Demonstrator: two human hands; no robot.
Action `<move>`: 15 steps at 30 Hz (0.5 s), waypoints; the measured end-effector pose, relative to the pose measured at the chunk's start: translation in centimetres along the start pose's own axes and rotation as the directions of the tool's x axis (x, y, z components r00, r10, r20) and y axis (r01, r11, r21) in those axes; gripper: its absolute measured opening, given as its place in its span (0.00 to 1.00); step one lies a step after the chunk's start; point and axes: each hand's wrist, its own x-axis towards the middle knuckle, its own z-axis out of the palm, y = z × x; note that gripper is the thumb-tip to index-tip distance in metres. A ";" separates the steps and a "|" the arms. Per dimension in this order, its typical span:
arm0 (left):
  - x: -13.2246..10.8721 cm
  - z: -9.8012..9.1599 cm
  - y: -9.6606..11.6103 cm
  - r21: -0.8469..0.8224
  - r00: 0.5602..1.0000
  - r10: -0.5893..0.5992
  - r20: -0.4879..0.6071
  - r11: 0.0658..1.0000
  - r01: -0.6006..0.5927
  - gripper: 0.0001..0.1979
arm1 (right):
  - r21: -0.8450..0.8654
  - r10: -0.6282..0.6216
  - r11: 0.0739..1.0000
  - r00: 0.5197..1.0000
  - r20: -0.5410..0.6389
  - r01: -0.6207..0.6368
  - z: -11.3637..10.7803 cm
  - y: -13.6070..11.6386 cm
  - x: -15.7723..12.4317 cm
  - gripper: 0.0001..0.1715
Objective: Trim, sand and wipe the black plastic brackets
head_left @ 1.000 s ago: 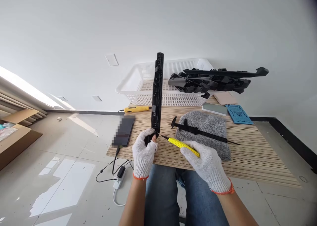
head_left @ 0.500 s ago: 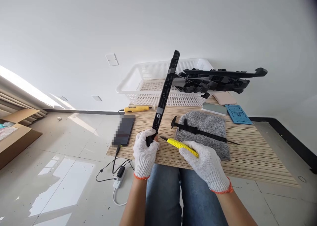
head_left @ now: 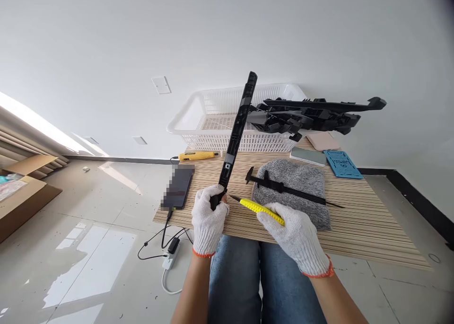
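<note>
My left hand (head_left: 208, 215), in a white knit glove, is closed around the lower end of a long black plastic strip (head_left: 235, 137). The strip leans up and to the right, in front of the white basket. In my gloved right hand (head_left: 296, 232) is a yellow utility knife (head_left: 260, 209), its dark blade pointing left. The blade tip is close to the strip's lower end, beside my left fingers; a small gap seems to part them. Black calipers (head_left: 283, 188) lie on a folded grey cloth (head_left: 301, 172) just beyond my right hand.
A white plastic basket (head_left: 198, 134) stands against the wall, black plastic parts (head_left: 308, 116) jutting from its right side. A yellow pen-shaped tool (head_left: 198, 156), a dark tablet-like device (head_left: 180, 187), a blue card (head_left: 343, 164) and a grey-green slab (head_left: 308, 156) lie on the striped table (head_left: 362, 220).
Both hands, the strip and the knife keep nearly the same pose. The whole view has shifted very slightly.
</note>
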 end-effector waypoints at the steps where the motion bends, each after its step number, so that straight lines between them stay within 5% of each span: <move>1: 0.0 0.0 0.0 0.000 1.000 -0.001 0.000 1.000 0.001 0.13 | -0.009 -0.003 1.000 1.000 -0.007 0.003 0.0 0.0 0.0 0.36; 15: -0.1 0.0 0.3 0.034 1.000 -0.001 0.005 0.999 0.001 0.12 | -0.014 0.026 1.000 1.000 -0.013 -0.027 0.0 -0.1 0.1 0.38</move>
